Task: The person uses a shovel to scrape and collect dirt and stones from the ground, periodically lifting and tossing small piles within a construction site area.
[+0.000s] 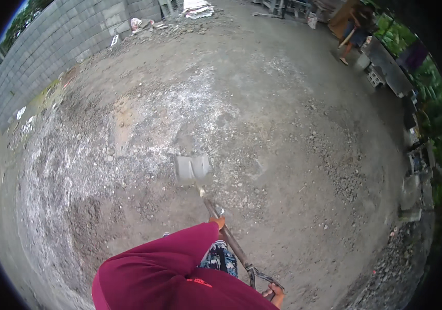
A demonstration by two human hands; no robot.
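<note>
A shovel [231, 242] slants across the lower middle, its grey metal blade [192, 168] down on the gravelly ground. Partway along the shaft, my left hand [219, 222] is wrapped round it; the maroon sleeve hides part of the wrist. At the rear end, my right hand [275, 295] grips the black D-shaped handle [255, 273]. Loose grey gravel and whitish powder [179, 111] lie around and beyond the blade. Whether any material rests on the blade is hard to tell.
A grey block wall [61, 46] runs along the far left. Rubble and a pile of white sacks [197, 9] lie at the back. Another person [356, 31] stands at the far right, near a hollow block [375, 77]. Darker gravel [386, 274] covers the lower right.
</note>
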